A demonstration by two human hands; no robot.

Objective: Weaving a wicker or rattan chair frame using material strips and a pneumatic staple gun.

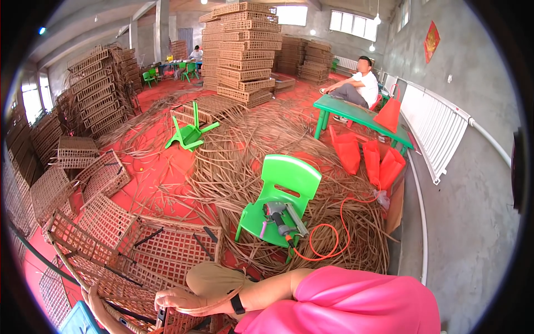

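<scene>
In front of me at the lower left, a brown woven lattice basket (167,245) lies tilted, dark strips across its inside. My left hand (95,305) is closed round its pale wrapped rim at the near left. Close by, my right hand (177,299), with a black band on its wrist, is closed over the near part of the basket. A short dark object (162,315) with a shiny face shows under its fingers; its kind is unclear. A thin brown strip (227,304) loops past this hand and wrist. My bent knee (214,278) is beside the basket.
A green chair (292,172) bears a nail gun (281,218) with an orange air hose (334,253). Loose strips (239,156) cover much of the red floor. Basket stacks (242,53) stand behind. A seated person (361,83) is beside a green table (356,114) with red bags (384,164).
</scene>
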